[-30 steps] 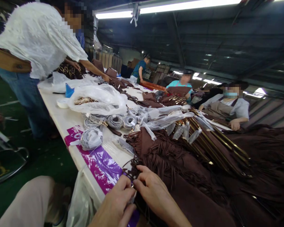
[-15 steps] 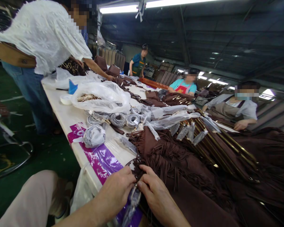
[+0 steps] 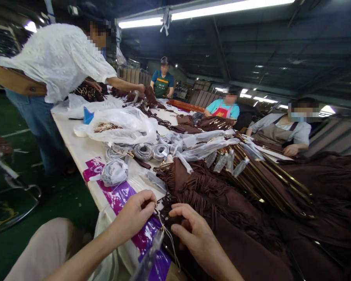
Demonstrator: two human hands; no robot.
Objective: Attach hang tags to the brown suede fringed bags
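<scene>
1. The left hand (image 3: 134, 214) has pulled away from the right hand (image 3: 193, 238); half a second ago the two met at one spot, now a gap lies between them.
2. The left fingers are pinched on a thin string (image 3: 163, 230), which runs down to a clear plastic tag (image 3: 149, 257) hanging over the table (image 3: 76, 144) edge.
3. The right hand rests on the brown fringed bag (image 3: 216, 203), fingers loosely curled, pinching nothing visible.
4. The person in white (image 3: 55, 58) has lifted a brown piece farther along the table.
</scene>
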